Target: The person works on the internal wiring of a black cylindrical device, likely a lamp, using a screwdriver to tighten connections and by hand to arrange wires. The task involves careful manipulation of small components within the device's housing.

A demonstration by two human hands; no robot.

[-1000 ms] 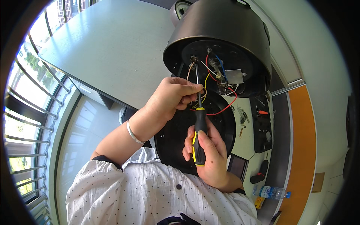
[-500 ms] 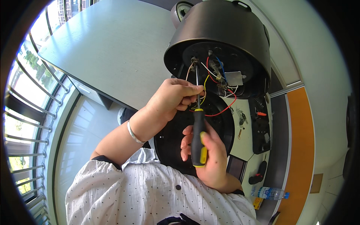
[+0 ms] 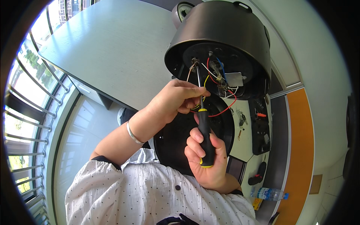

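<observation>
We had our R hand wrapped round the handle of a black + yellow screwdriver, fingers curled in on it. Our L hand pinched its metal shaft btwn thumb + fingertips. The screwdriver ran up into the open end of a dark pot, tip nr some wires; poss touching a screw, too small to tell. A red wire looped R of the shaft. Black pan under our hands, tool case + bottle off R
</observation>
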